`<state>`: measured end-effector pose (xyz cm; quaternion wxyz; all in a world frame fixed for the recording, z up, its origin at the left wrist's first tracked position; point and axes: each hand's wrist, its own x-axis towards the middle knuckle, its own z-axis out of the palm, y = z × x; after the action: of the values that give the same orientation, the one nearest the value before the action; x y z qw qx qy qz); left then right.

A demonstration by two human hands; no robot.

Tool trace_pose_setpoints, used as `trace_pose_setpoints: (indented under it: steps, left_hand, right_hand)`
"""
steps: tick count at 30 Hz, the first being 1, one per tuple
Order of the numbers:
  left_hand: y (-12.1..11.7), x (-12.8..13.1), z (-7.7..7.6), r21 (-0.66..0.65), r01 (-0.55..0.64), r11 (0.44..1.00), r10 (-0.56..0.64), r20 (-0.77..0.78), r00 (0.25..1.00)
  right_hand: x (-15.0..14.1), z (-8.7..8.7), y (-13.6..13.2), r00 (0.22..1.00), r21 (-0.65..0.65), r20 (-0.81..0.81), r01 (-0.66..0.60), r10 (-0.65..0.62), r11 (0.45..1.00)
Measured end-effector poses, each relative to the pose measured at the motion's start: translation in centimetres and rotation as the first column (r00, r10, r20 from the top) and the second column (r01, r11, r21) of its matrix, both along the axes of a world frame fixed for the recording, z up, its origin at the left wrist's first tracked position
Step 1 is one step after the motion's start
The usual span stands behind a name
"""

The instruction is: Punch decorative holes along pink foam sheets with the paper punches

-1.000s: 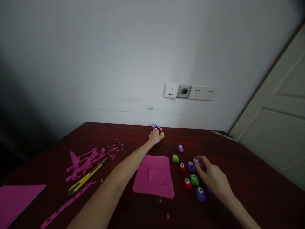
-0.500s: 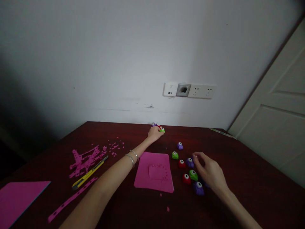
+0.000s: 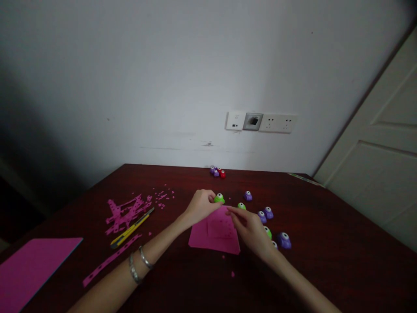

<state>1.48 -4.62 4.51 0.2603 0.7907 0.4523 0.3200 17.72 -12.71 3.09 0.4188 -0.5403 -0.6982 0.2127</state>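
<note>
Green craft punch (image 3: pixel 219 198) was pinched in the fingers of your left hand (image 3: pixel 199 206), by the far edge of the pink paper (image 3: pixel 199 237), your right hand (image 3: pixel 254 231) was at its far right corner, whether those fingers gripped anything could not be told.

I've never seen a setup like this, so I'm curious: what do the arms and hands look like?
They are a person's: the left hand and right hand are ungloved. Two silvery bangles circle the left forearm; the right forearm shows none. No sleeves or cables are visible.
</note>
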Motion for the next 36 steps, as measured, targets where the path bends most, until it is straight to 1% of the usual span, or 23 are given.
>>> trace_pose_setpoints:
  steps: [4, 9, 13, 16, 21, 23, 26, 30, 32, 33, 36]
  left_hand:
    - [-0.7, -0.3, -1.0, -0.005, 0.023, 1.0, -0.023, -0.034, 0.999]
    - [-1.1, -0.2, -2.1, 0.007, 0.024, 1.0, -0.024, -0.016, 1.0]
    - [-1.7, 0.3, -2.3, 0.035, 0.043, 0.998, -0.043, 0.0, 0.999]
    - [-2.3, 0.6, -2.0, 0.071, 0.064, 0.995, -0.062, -0.028, 0.998]
    - [-2.9, 0.8, -2.0, 0.058, 0.134, 0.989, -0.134, -0.008, 0.991]
    - [-3.2, 1.0, -2.2, 0.048, 0.143, 0.989, -0.143, -0.003, 0.99]
    - [-3.8, 1.4, -2.4, 0.049, 0.174, 0.984, -0.175, 0.034, 0.984]
    - [-4.0, 1.4, -2.1, 0.055, 0.222, 0.973, -0.226, 0.071, 0.972]
    - [-3.4, 1.0, -1.7, 0.059, 0.198, 0.979, -0.199, 0.022, 0.98]
    - [-3.0, 0.6, -1.5, 0.059, 0.177, 0.982, -0.176, -0.029, 0.984]
    - [-1.7, -0.5, -1.1, 0.015, 0.13, 0.991, -0.123, -0.246, 0.961]
  right_hand:
    - [-1.2, -1.2, 0.3, 0.995, -0.057, -0.104, 0.003, -0.008, 0.998]
    - [-1.8, -2.8, 0.2, 0.967, -0.159, -0.255, -0.023, -0.019, 0.987]
    - [-1.8, -3.7, 0.3, 0.919, -0.198, -0.395, -0.074, -0.01, 0.977]
    - [-1.7, -3.9, 0.4, 0.892, -0.231, -0.451, -0.086, -0.028, 0.969]
    - [-1.1, -3.4, 0.5, 0.891, -0.281, -0.442, -0.031, -0.1, 0.959]
    - [-0.9, -3.1, 0.6, 0.905, -0.262, -0.414, -0.011, -0.102, 0.965]
    - [-0.6, -3.1, 0.9, 0.928, -0.198, -0.359, 0.026, -0.097, 0.98]
    - [-0.2, -3.3, 1.1, 0.934, -0.15, -0.33, 0.09, -0.136, 0.985]
    - [0.1, -3.2, 1.1, 0.941, -0.153, -0.313, 0.086, -0.131, 0.984]
    - [0.2, -3.1, 1.0, 0.944, -0.161, -0.304, 0.078, -0.125, 0.984]
    - [0.6, -2.5, 0.6, 0.945, -0.212, -0.312, 0.031, -0.098, 0.977]
